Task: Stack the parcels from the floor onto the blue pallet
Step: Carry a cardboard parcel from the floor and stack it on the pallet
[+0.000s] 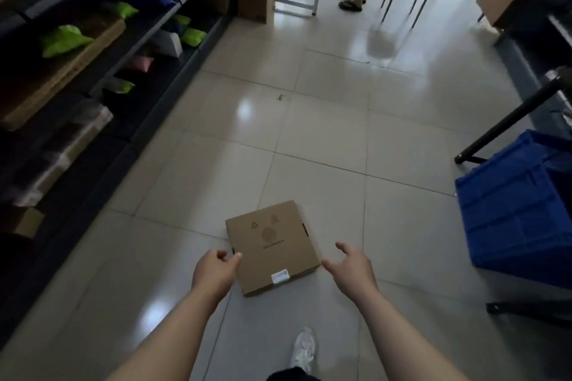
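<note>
A flat, square cardboard parcel lies on the pale tiled floor, turned a little askew to the tile lines. Faint printed marks show on its top, and a small white label sits near its near edge. Well to the left of the parcel runs dark shelving holding bags and boxes. Bare tile lies between them, and beyond the parcel too. Well to its right stands a blue plastic crate, again with open floor between. The left hand hovers at the parcel's left edge, fingers half curled and grasping nothing. Whether the tips touch the cardboard cannot be told. The right hand is just beside the right edge, fingers spread and loose, apart from the parcel.
</note>
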